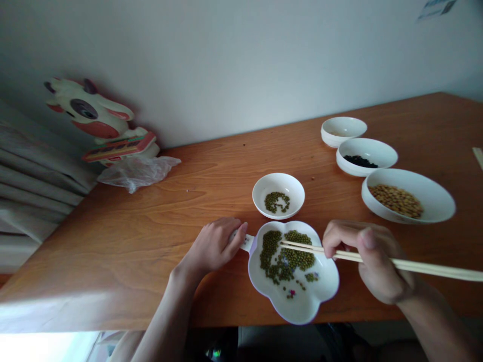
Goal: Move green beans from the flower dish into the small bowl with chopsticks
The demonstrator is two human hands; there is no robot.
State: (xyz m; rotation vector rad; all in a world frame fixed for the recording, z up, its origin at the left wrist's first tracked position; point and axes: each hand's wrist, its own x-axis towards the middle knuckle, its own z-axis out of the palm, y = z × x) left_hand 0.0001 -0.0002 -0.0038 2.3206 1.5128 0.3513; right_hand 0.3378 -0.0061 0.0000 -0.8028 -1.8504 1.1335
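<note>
A white flower-shaped dish (302, 306) with a short handle lies near the table's front edge, holding several green mung beans (281, 254). My left hand (215, 246) grips the dish's handle at its left side. My right hand (372, 261) holds a pair of wooden chopsticks (415, 265); their tips reach over the beans in the dish. Just behind the dish stands a small white bowl (278, 187) with a few green beans in it.
To the right stand three white bowls: a large one with tan soybeans (433, 198), one with black beans (372, 150), and a small one (343, 128) behind. A cow-shaped toy (101, 118) and a plastic bag (138, 171) sit at back left against the wall.
</note>
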